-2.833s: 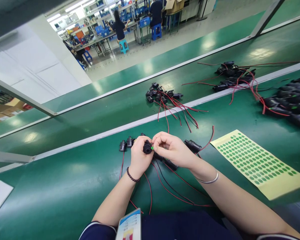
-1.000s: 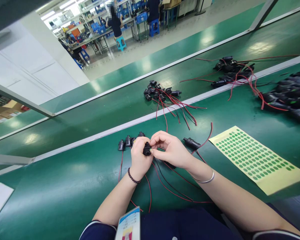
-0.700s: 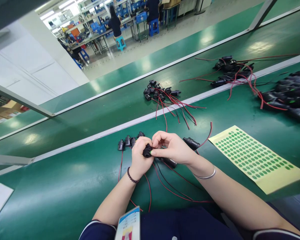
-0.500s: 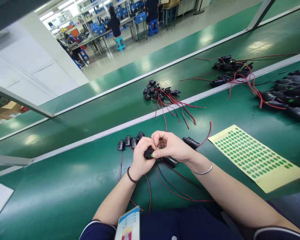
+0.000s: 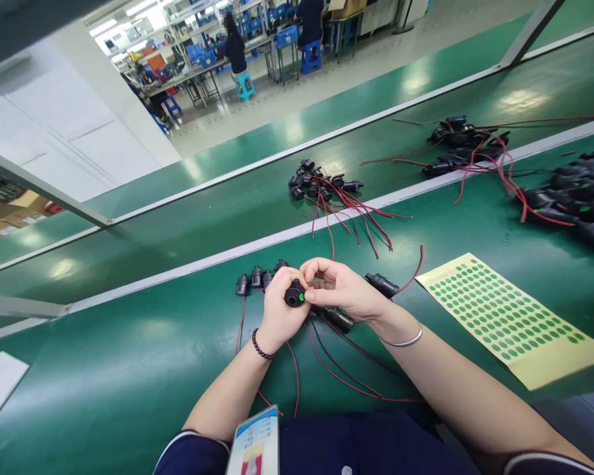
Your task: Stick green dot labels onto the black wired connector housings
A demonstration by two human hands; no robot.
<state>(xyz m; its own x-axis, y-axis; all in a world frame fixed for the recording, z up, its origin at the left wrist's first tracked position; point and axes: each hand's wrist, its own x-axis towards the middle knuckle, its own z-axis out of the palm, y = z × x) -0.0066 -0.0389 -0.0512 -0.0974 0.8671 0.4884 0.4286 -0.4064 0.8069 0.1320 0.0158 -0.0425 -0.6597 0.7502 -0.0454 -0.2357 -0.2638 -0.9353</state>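
Since the frame half a second earlier, the right thumb has drawn back a little from the green dot point(image 5: 301, 297), which now shows more fully on the end face of the black housing point(image 5: 293, 295). Through the head camera I have that housing in the left hand point(image 5: 283, 307), fingers wrapped round its body and the round end turned towards me, raised over the tabletop point(image 5: 129, 376). On my feed the right hand point(image 5: 321, 285) is half curled with its thumb tip just beside the dot; I cannot tell whether it pinches anything.

Just beyond the left hand I count four small black parts point(image 5: 242, 285) in a short row. Under the right hand lies another black cylinder point(image 5: 340, 320), and past the right wrist a further one point(image 5: 382, 285) with a red wire. More red and black wires trail below the hands. Off to the right I see the yellow sheet point(image 5: 549, 367) of green dots, with a dark heap of black parts point(image 5: 584, 198) farther out. Two wired clusters, one nearer the middle point(image 5: 321, 183) and one farther right point(image 5: 468, 142), lie beyond.
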